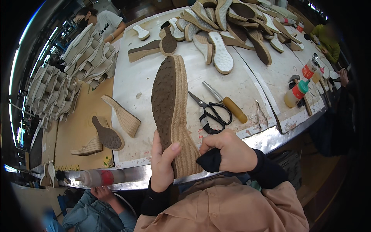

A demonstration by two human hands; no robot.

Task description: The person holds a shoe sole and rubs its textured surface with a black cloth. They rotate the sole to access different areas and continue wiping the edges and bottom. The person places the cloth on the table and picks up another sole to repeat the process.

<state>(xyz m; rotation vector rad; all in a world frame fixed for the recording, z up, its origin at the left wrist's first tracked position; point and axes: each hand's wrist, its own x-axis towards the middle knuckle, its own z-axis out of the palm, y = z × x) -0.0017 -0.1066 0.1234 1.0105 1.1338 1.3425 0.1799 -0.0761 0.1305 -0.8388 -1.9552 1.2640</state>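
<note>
So from up here I see my left hand wrapped around the heel end of a jute-wrapped wedge sole, thumb pressed on its rope side, brown rubber tread facing left and the toe pointing away over the near edge of the bench. My right hand is closed into a fist pinching a dark cloth right against the heel of the sole. Just past my right hand, close to the near edge, sit black scissors, a tool with a yellow handle and small pliers. A big pile of soles crowds the far edge, and glue bottles stand toward the right edge.
</note>
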